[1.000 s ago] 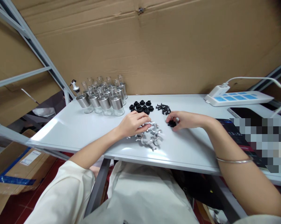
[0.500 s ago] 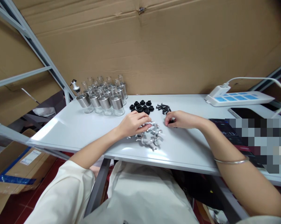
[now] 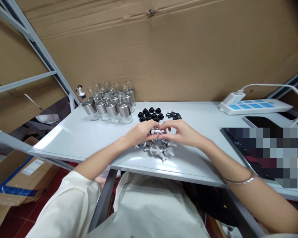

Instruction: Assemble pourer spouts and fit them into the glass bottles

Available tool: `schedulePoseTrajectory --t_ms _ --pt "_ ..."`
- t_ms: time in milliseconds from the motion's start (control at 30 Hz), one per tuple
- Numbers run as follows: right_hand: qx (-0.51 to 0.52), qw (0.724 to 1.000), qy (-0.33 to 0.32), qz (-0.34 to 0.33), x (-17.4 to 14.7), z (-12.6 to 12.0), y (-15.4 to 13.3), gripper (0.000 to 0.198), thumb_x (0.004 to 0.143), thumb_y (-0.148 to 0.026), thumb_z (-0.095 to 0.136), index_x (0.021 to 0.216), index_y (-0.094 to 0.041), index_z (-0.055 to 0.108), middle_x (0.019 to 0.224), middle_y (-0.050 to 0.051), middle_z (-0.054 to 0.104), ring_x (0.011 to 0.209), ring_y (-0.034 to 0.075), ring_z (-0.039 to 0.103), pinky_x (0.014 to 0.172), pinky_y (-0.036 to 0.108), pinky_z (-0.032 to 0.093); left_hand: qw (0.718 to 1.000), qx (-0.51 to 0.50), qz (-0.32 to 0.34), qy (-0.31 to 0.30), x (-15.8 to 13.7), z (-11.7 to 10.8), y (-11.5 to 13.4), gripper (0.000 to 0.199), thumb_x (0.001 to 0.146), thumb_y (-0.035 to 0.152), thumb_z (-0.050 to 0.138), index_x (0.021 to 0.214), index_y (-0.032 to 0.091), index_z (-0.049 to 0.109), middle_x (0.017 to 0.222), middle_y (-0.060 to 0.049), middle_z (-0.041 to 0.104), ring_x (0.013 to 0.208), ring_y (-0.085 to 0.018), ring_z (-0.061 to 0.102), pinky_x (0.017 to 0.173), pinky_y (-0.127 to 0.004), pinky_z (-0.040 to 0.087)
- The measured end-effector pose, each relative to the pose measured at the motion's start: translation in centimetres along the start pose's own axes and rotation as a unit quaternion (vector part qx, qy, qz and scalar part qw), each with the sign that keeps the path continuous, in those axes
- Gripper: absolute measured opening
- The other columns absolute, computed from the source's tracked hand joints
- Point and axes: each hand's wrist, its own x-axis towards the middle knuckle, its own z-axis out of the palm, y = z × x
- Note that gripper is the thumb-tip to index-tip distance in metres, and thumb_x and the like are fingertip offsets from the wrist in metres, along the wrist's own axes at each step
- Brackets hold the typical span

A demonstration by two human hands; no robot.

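Left hand [image 3: 139, 133] grips a white pourer spout [image 3: 157, 132], found on the near side of the black stoppers [image 3: 153, 115]. Long axis: roughly level, left to right, slim end towards right hand [image 3: 186, 133]. Right fingertips at that end; whether gripping, cannot tell.

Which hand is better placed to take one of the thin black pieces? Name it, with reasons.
Right, most likely: the right hand is just in front of the thin black pieces, while the left hand is farther from them and holds a silvery piece.
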Motion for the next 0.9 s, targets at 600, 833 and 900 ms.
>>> schedulePoseTrajectory --t_ms 600,833,900 --pt "-0.088 0.993 0.051 0.061 0.2 0.1 -0.4 0.029 0.091 -0.038 0.036 0.075 -0.021 0.052 0.062 0.001 0.059 0.055 0.014 0.05 0.06 0.027 0.036 0.998 -0.012 0.028 0.059 0.4 -0.6 -0.5 0.035 0.086 0.039 0.056 0.107 0.018 0.038 0.107 -0.011 0.056 0.069 -0.008 0.054 0.066 -0.025 0.05" --pt "0.056 0.996 -0.003 0.074 0.0 -0.5 -0.9 0.042 0.093 -0.046 0.03 0.062 -0.021 0.042 0.058 -0.001 0.049 0.056 0.012 0.047 0.063 0.027 0.038 0.994 0.021 0.061 0.094 0.7 -1.2 0.0 0.018 0.091 0.025 0.047 0.107 0.016 0.046 0.095 -0.007 0.06 0.073 -0.01 0.056 0.073 -0.026 0.051" --pt "0.101 0.992 -0.024 0.074 0.0 -0.4 -0.7 0.041 0.092 -0.049 0.033 0.065 -0.02 0.044 0.058 -0.002 0.05 0.057 0.012 0.048 0.062 0.027 0.038 0.994 0.038 0.061 0.083 0.6 -1.1 0.1 0.019 0.092 0.026 0.046 0.107 0.015 0.047 0.095 -0.008 0.062 0.071 -0.01 0.057 0.072 -0.026 0.05"
